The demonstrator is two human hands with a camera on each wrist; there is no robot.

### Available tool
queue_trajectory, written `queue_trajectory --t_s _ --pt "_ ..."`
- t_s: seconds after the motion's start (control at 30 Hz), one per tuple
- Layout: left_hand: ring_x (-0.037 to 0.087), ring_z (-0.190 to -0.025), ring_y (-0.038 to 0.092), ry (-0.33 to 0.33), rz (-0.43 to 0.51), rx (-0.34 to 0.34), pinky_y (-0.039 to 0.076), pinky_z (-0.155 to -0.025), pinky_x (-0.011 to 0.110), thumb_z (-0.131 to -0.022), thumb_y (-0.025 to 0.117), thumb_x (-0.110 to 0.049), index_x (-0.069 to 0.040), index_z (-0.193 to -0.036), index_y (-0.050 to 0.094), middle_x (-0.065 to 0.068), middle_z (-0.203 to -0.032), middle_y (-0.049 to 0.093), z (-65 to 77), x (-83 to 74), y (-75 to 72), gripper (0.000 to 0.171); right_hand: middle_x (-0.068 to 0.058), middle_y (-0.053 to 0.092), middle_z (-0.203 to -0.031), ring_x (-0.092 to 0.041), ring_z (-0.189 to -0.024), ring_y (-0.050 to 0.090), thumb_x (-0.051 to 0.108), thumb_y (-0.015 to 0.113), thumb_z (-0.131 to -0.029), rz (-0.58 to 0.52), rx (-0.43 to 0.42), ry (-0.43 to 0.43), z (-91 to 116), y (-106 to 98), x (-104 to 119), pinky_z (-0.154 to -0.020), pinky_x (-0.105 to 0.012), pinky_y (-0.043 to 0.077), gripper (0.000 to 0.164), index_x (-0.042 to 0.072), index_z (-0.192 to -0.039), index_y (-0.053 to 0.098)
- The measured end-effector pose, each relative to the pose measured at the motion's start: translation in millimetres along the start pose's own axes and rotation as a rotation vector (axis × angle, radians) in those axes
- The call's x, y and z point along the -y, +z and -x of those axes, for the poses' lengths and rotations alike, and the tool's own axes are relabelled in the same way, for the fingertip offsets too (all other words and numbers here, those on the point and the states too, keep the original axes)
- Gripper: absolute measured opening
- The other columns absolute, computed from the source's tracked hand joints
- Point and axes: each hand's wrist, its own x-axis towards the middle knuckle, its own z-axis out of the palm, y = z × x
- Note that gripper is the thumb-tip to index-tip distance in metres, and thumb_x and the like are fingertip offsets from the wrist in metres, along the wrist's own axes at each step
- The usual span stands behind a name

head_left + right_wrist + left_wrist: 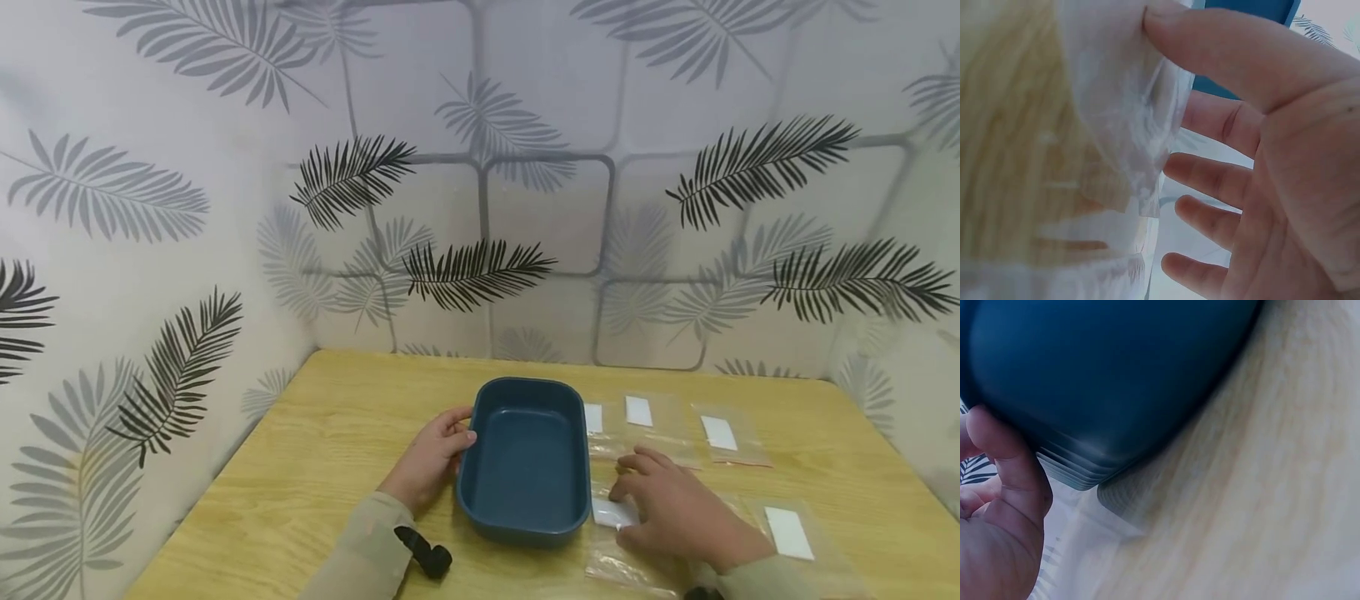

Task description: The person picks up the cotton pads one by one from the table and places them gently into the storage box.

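Note:
A deep blue rectangular bin [528, 467] stands on the table. My left hand [433, 457] grips its left side, thumb over the rim and fingers outside; the left wrist view shows the thumb [1004, 444] against the ribbed end. Just right of the bin, my right hand [667, 507] has thumb and fingers around a clear plastic zip bag [626, 567] with a white label [609, 512]. In the right wrist view the thumb lies on the buckled film [1116, 81], with the index fingertip hidden behind it and the other fingers spread.
More clear bags with white labels lie on the wooden table [337, 467]: one at the back [639, 411], another at the back right [720, 433], one at the front right [789, 533]. A white label [593, 418] shows beside the bin. Leaf-patterned walls [540, 208] enclose the table.

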Motion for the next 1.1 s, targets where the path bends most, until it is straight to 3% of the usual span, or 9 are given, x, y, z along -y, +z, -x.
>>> queue_trajectory --t_s 0.23,0.43,0.9,1.1 --pt "0.016 -0.069 0.048 0.0 0.005 0.015 0.044 -0.058 0.026 -0.101 0.059 -0.01 -0.002 -0.15 0.042 0.008 -0.1 0.053 0.3 0.4 -1.0 0.053 -0.012 0.057 -0.138 -0.044 -0.138 0.04 0.041 0.083 -0.07 -0.018 0.013 0.012 0.3 -0.8 -3.0 -0.101 -0.066 0.039 0.034 0.027 -0.1 0.073" --pt "0.015 -0.068 0.047 0.02 0.003 0.017 0.044 -0.057 0.025 -0.102 0.058 -0.009 -0.002 -0.15 0.042 0.008 -0.099 0.052 -0.8 -1.3 -0.7 0.051 -0.012 0.059 -0.131 -0.041 -0.129 0.048 0.037 0.087 -0.067 -0.025 0.017 0.017 0.8 -1.6 -5.7 -0.098 -0.063 0.043 0.042 0.025 -0.104 0.073" --pt "0.015 -0.068 0.047 -0.01 -0.002 0.007 0.044 -0.059 0.025 -0.103 0.055 -0.01 -0.003 -0.153 0.039 0.01 -0.102 0.053 5.3 -2.9 0.4 0.053 -0.007 0.061 -0.127 -0.035 -0.122 0.053 0.037 0.088 -0.068 -0.048 0.037 0.039 -0.5 0.1 -4.8 -0.096 -0.057 0.046 0.038 0.026 -0.101 0.076" --pt "0.015 -0.068 0.047 -0.009 -0.004 0.013 0.044 -0.059 0.026 -0.103 0.057 -0.012 -0.003 -0.153 0.039 0.009 -0.101 0.053 3.0 -1.3 0.1 0.054 -0.004 0.061 -0.125 -0.032 -0.12 0.054 0.035 0.088 -0.07 -0.056 0.026 0.002 0.0 0.3 -7.2 -0.094 -0.054 0.048 0.033 0.026 -0.099 0.075"
